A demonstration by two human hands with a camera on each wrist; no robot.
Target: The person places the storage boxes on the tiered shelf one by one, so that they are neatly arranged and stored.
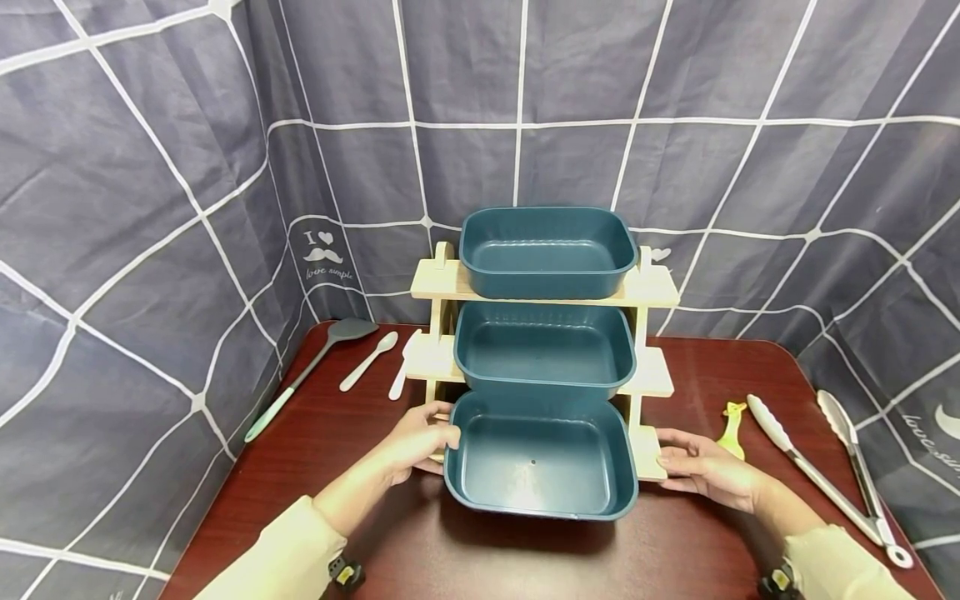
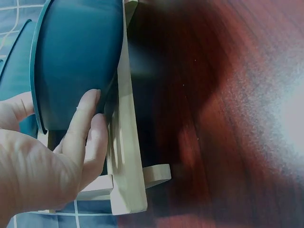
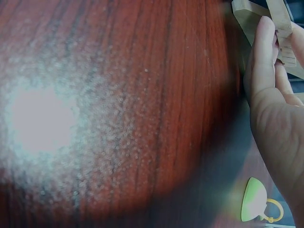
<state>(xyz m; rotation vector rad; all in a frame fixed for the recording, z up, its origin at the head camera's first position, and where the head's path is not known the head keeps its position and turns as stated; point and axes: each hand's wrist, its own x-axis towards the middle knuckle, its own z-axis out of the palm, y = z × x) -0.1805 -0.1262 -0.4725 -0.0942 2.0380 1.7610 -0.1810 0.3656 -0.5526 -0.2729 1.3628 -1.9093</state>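
Observation:
A three-tier wooden rack [image 1: 654, 285] stands on the table, with one dark teal plastic bin on each tier. The top bin [image 1: 547, 286] and the middle bin [image 1: 545, 354] sit back, while the bottom bin [image 1: 540, 467] is lowest and nearest me. My left hand [image 1: 411, 443] grips the bottom bin's left side, thumb over the rim; in the left wrist view its fingers lie along the outer wall [image 2: 78, 57]. At the other side, my right hand [image 1: 708, 471] holds the right end of the lowest shelf [image 1: 647, 454], apart from the bin. All three bins look empty inside.
Left of the rack lie a grey-headed spatula [image 1: 351, 330], a white spoon [image 1: 369, 362] and another white utensil [image 1: 402, 371]. To the right are a small yellow-green item [image 1: 731, 435] and long tongs [image 1: 825, 483]. Grey checked cloth [image 1: 570, 158] hangs behind the red-brown table [image 1: 337, 467].

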